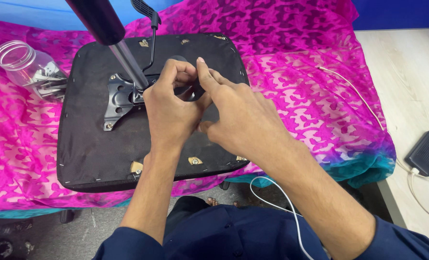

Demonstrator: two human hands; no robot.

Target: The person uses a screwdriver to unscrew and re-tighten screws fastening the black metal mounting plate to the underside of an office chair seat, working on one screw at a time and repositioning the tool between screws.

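An upturned black chair seat (94, 144) lies on a table covered with pink patterned cloth (311, 96). A black metal mechanism plate (116, 98) is fixed to its underside, with a chrome and black gas cylinder (128, 60) rising from it and a black lever (149, 29) beside it. My left hand (171, 108) rests on the right part of the plate, fingers curled around something small that I cannot make out. My right hand (238, 113) lies against it, thumb raised and fingers touching the same spot.
A clear plastic jar (29, 67) with metal hardware lies at the seat's left. A white cable (354, 91) runs across the cloth to a dark flat device (426, 151) on the light surface at right. The table edge and floor are near me.
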